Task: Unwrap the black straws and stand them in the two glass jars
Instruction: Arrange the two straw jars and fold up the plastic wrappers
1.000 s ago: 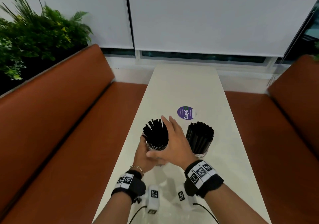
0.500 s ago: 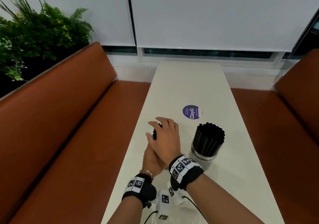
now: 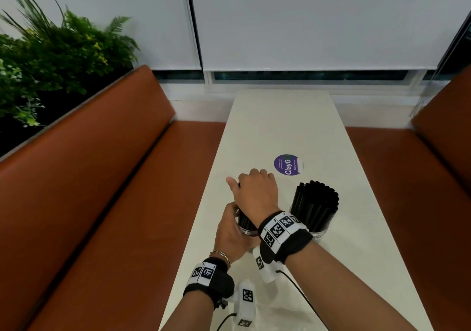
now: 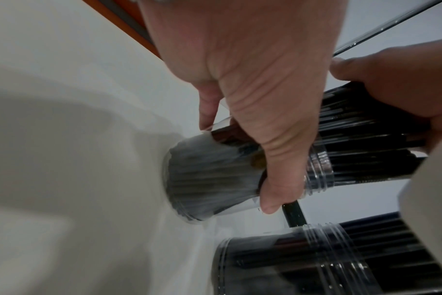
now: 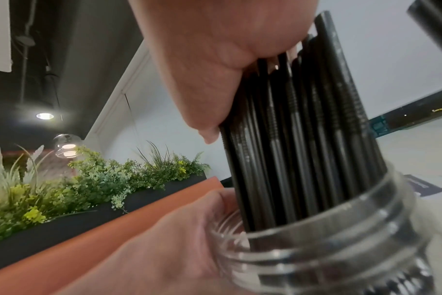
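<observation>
Two clear glass jars stand on the white table. The left jar holds a bundle of black straws, and my left hand grips its side. From above, my right hand curls its fingers and thumb round the upper part of that bundle and hides the straw tops. In the left wrist view the left hand's fingers wrap the jar. The right jar stands just to the right, packed with upright black straws, and no hand touches it.
A round purple sticker lies on the table beyond the jars. Orange benches run along the left and the right. Green plants stand behind the left bench. White blinds close off the far end.
My right hand went from flat fingers over the straw tops to a curled grip round the bundle. My left hand stayed on the left jar. The head view shifted.
</observation>
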Tool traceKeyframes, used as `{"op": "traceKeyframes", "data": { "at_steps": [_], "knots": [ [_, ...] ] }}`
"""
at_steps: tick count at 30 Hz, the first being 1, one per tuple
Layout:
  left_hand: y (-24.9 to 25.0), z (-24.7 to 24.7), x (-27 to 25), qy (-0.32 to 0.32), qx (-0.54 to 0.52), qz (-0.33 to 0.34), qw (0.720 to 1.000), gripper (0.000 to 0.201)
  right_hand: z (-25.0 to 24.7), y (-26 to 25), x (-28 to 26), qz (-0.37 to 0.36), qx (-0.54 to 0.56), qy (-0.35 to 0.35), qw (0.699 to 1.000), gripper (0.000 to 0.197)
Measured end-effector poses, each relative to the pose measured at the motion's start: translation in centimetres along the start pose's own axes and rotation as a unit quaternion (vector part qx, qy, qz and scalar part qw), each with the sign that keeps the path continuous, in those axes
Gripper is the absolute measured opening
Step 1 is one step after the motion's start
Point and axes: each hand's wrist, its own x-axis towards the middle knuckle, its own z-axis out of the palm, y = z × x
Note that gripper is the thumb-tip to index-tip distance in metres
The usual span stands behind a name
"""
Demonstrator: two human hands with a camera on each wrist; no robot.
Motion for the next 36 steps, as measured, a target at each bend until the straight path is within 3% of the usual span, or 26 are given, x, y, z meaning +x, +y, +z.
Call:
{"op": "traceKeyframes", "data": {
  "at_steps": [15,22,25,30,36],
  "knots": [
    [0.1,0.0,-0.4,-0.009,-0.043,0.020,0.999,0.091,-1.2,1.1,1.0,0.005,0.057,-0.004,0.998,0.046],
    [0.3,0.1,-0.5,-0.015,-0.054,0.016,0.998,0.084,-3.4,2.1,0.5,0.022,0.173,0.005,0.985,0.058],
    [-0.1,0.1,-0.4,-0.007,-0.059,0.010,0.998,0.093,-5.6,3.0,-0.1,0.022,0.233,0.021,0.972,0.058],
    [-0.6,0.4,-0.3,-0.004,-0.062,0.013,0.998,0.107,-10.9,5.8,-3.6,0.014,0.295,0.074,0.953,0.051],
    [-0.6,0.1,-0.5,-0.015,-0.081,0.021,0.996,0.120,-15.8,10.5,-12.3,0.033,0.369,0.110,0.922,0.022]
  ]
}}
